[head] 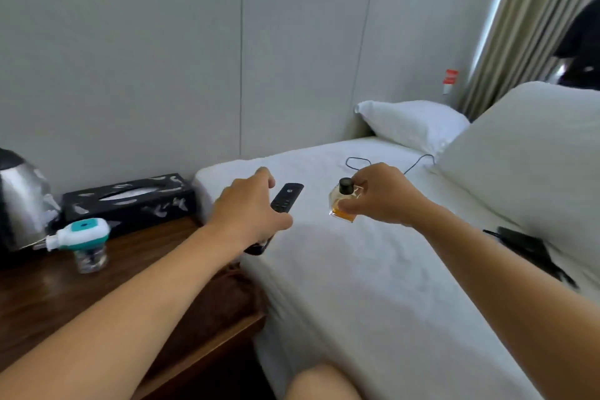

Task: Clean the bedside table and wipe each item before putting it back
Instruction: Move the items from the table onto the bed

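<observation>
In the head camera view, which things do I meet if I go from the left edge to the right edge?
kettle → teal-capped small bottle → black tissue box → left hand holding the remote control → perfume bottle gripped by the right hand → large pillow.

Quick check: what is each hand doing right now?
Left hand: grips the black remote.
Right hand: holds the small perfume bottle.

I see a black remote (285,200) and an amber perfume bottle (343,203), upright, near the bed's (373,269) head edge.
</observation>
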